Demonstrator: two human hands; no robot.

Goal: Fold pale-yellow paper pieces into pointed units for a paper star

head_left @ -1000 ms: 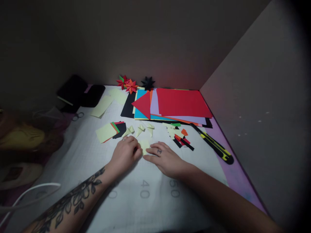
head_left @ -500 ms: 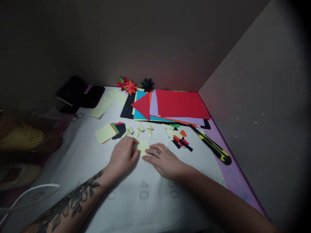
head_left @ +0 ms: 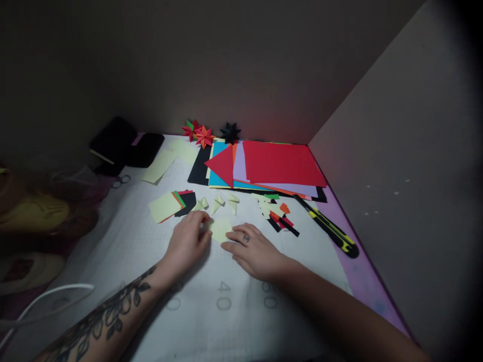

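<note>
A small pale yellow piece of paper (head_left: 221, 230) lies flat on the white gridded mat, between my two hands. My left hand (head_left: 187, 237) is at its left edge, thumb and forefinger apart with a gap between them; its other fingers are curled and partly hidden. On the right edge of the paper rest the outstretched fingertips of my right hand (head_left: 258, 251). Just beyond the paper stand several folded pale yellow paper pieces (head_left: 218, 204) in a row. Small cut paper squares (head_left: 165, 207) in several colours lie stacked beyond my left hand.
A black and yellow utility knife (head_left: 332, 230) lies at the right, beside paper scraps (head_left: 279, 211). Large coloured sheets (head_left: 283, 163) are stacked at the back, near folded paper stars (head_left: 204, 136). Scissors (head_left: 121, 181) and a white cable (head_left: 56, 290) are on the left.
My left hand has drawn back slightly to the left, its thumb coming off the paper and uncovering more of it. My right hand has hardly moved.
</note>
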